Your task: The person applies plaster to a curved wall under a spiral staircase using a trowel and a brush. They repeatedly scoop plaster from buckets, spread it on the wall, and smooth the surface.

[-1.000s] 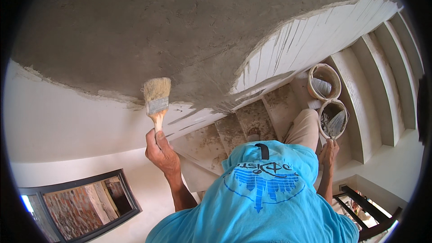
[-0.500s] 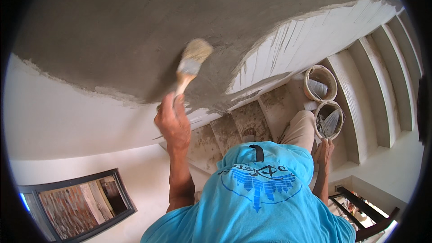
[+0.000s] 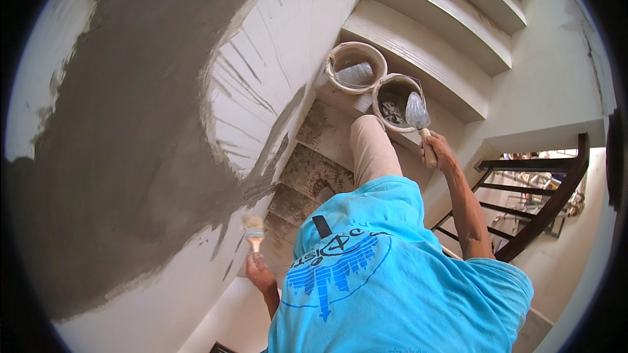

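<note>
My left hand [image 3: 261, 273] is closed round the handle of a wide flat paintbrush [image 3: 253, 229], its pale bristles pointing up, low beside the wall. In my right hand [image 3: 441, 150] is the wooden handle of a trowel [image 3: 417, 112]. Its grey-smeared blade reaches over the rim of the nearer bucket [image 3: 377, 106], which holds wet grey mortar. Touching that one, a second bucket [image 3: 335, 57] has a clear plastic container [image 3: 355, 74] in it. Dark grey mortar [image 3: 144, 137] covers much of the wall at my left.
White stair treads [image 3: 418, 39] climb away behind the buckets. Stained lower steps [image 3: 317, 167] lie beside my bent leg [image 3: 374, 147]. A dark stair railing [image 3: 548, 204] stands at the right. Bare white wall with grey drips [image 3: 248, 85] borders the mortar.
My left hand has brought the brush down from the mortar-covered wall. My right hand has lifted beside the bucket, with the trowel now plainly seen. The view has swung toward the right.
</note>
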A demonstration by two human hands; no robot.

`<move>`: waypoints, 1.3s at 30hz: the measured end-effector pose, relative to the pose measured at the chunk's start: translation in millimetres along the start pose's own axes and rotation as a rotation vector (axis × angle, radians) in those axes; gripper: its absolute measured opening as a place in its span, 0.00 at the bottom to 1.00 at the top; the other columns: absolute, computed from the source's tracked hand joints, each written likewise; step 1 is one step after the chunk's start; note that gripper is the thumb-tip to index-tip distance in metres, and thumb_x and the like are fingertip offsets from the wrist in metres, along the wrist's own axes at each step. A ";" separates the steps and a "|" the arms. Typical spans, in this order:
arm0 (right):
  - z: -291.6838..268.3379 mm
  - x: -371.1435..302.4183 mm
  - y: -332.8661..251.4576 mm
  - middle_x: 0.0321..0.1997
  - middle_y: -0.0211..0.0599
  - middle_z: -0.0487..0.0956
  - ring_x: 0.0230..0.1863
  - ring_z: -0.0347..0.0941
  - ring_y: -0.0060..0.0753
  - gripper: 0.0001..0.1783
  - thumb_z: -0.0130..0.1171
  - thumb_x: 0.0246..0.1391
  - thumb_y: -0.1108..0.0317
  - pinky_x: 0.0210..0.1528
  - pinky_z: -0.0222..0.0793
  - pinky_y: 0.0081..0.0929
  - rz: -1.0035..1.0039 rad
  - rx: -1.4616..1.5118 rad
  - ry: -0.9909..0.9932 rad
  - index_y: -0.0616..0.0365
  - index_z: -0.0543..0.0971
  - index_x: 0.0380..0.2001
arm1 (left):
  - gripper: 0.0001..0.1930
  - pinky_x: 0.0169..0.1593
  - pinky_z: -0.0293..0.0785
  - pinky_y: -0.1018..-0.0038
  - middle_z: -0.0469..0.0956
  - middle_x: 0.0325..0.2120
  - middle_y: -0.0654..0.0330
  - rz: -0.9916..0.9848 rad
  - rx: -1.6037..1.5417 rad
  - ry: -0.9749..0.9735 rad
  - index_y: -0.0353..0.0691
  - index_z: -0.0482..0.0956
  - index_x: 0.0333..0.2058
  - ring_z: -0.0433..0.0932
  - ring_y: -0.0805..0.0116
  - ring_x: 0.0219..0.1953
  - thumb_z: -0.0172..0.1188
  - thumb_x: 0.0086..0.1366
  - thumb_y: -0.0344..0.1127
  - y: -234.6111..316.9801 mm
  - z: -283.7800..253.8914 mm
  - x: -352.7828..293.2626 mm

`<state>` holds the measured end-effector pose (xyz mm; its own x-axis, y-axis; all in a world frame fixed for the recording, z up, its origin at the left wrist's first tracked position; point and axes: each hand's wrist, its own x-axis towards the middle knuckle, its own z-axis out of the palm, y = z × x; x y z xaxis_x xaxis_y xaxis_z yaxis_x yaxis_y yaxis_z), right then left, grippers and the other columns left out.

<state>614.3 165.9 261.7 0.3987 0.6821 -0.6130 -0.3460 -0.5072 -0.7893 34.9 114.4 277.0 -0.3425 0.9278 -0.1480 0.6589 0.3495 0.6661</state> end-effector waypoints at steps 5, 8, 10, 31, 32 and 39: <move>-12.8 24.1 15.6 0.27 0.35 0.73 0.22 0.71 0.23 0.17 0.52 0.49 0.69 0.19 0.71 0.24 -0.063 -0.049 -0.029 0.62 0.72 0.44 | 0.16 0.33 0.67 0.59 0.73 0.21 0.48 0.060 0.119 -0.246 0.31 0.75 0.29 0.72 0.52 0.25 0.51 0.67 0.41 -43.7 23.9 19.1; -27.8 55.2 21.6 0.25 0.38 0.75 0.24 0.74 0.30 0.14 0.54 0.46 0.70 0.23 0.73 0.31 0.069 -0.249 0.012 0.61 0.76 0.38 | 0.16 0.33 0.66 0.57 0.73 0.21 0.47 0.161 0.093 -0.304 0.32 0.75 0.28 0.71 0.50 0.24 0.50 0.67 0.41 -12.8 27.2 38.5; -27.3 77.5 27.6 0.26 0.44 0.78 0.28 0.77 0.40 0.12 0.56 0.45 0.69 0.28 0.74 0.37 -0.041 -0.685 0.126 0.61 0.78 0.35 | 0.15 0.32 0.65 0.57 0.73 0.20 0.47 0.149 0.117 -0.315 0.31 0.75 0.28 0.71 0.50 0.24 0.51 0.67 0.40 3.3 30.9 52.1; 5.8 173.8 84.9 0.31 0.49 0.82 0.36 0.81 0.49 0.13 0.49 0.57 0.68 0.37 0.78 0.42 -0.319 -1.448 0.377 0.59 0.82 0.28 | 0.15 0.21 0.65 0.67 0.69 0.15 0.56 0.069 0.138 -0.483 0.32 0.75 0.29 0.68 0.67 0.16 0.51 0.67 0.39 51.5 50.9 88.8; 8.4 175.4 89.4 0.31 0.49 0.82 0.37 0.81 0.49 0.13 0.49 0.57 0.67 0.38 0.78 0.43 -0.313 -1.445 0.380 0.59 0.82 0.28 | 0.15 0.19 0.64 0.68 0.68 0.15 0.58 0.029 0.136 -0.503 0.32 0.75 0.29 0.67 0.69 0.15 0.51 0.68 0.39 63.7 46.8 86.8; -7.0 180.5 90.2 0.33 0.50 0.80 0.38 0.80 0.48 0.12 0.49 0.57 0.67 0.41 0.76 0.44 -0.289 -1.381 0.363 0.57 0.81 0.35 | 0.17 0.16 0.64 0.72 0.65 0.15 0.62 -0.032 0.037 -0.517 0.33 0.75 0.29 0.64 0.73 0.12 0.50 0.69 0.42 51.9 51.0 103.3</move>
<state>661.0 239.6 79.7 0.5719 0.7844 -0.2401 0.7739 -0.6130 -0.1590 67.8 235.1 258.9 0.0065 0.8565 -0.5161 0.6800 0.3746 0.6302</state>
